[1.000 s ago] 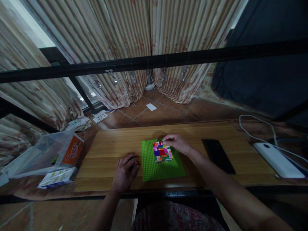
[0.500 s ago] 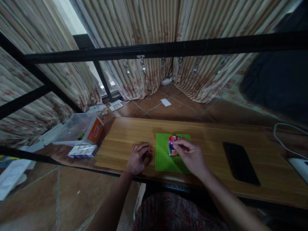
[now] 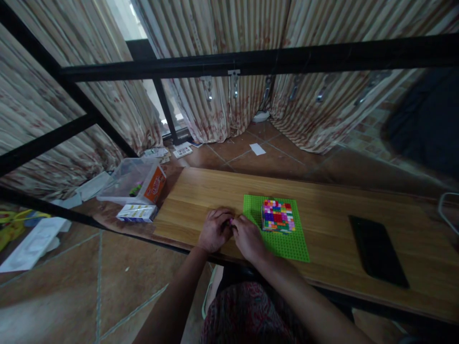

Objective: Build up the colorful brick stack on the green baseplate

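Just left of the green baseplate (image 3: 283, 247), my two hands meet at the fingertips. My left hand (image 3: 215, 229) is curled around small toy bricks, of which only a bit of pink and purple (image 3: 231, 221) shows between the fingers. Thumb and fingers of my right hand (image 3: 248, 237) pinch at that same spot; what they hold is mostly hidden. On the baseplate stands a low block of many-coloured toy bricks (image 3: 278, 216), red, pink, purple, orange, white and green, with neither hand touching it.
A black phone (image 3: 378, 251) lies on the wooden table (image 3: 326, 210) at right. Past the left end stand a clear plastic bin (image 3: 124, 179) with an orange label and a small white box (image 3: 136, 213). A black metal bar (image 3: 222, 64) crosses beyond the table.
My right hand has left the brick block and moved left to my left hand, uncovering the block. The view has shifted, so the scene sits further right.
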